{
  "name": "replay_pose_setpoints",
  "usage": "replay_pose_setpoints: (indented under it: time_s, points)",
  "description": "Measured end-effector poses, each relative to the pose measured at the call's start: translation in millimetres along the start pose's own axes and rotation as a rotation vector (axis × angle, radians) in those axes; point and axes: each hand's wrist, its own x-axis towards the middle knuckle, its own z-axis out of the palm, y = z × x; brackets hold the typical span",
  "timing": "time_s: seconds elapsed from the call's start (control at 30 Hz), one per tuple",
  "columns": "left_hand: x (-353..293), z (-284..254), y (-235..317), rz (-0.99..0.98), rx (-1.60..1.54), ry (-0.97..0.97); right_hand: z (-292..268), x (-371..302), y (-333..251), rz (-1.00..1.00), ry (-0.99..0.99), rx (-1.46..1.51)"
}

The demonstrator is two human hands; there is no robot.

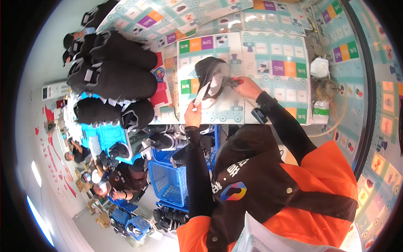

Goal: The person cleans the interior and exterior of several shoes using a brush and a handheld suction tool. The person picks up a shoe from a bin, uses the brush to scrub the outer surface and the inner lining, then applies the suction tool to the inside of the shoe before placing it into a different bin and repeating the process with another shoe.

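Observation:
A black and grey shoe upper [205,69] lies on the patterned table top in front of me, with a long white strip [202,93] along its near left side. The lower end of this strip is pinched between the fingers of my left hand [192,116]. From the right, my right hand [248,88] grips a red-handled tool [237,81], which looks like scissors. Its dark tip reaches the right edge of the upper. Too little of the blades shows to tell whether they are apart.
Stacked black shoe uppers [113,84] stand left of the table top [275,111]. Blue crates [168,180] sit below at the left. A white packet [320,67] and a thin hose [345,110] are at the right edge. Other people [119,185] work further left.

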Motion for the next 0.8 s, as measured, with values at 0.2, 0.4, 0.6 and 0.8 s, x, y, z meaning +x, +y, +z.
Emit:
replay_pose_setpoints:
  time_s: [0.2,0.4,0.6,0.8]
  points:
    - [14,65,-34,0.319,0.194,0.169,-1,-1,28,0.102,-0.191,0.440]
    - [-22,11,37,0.160,-0.102,0.171,6,-8,26,0.269,-0.065,0.504]
    - [-22,-3,49,0.125,-0.130,0.103,-2,-6,20,0.239,-0.081,0.550]
    - [-25,5,52,0.122,-0.144,0.096,-14,-1,45,0.247,0.068,0.623]
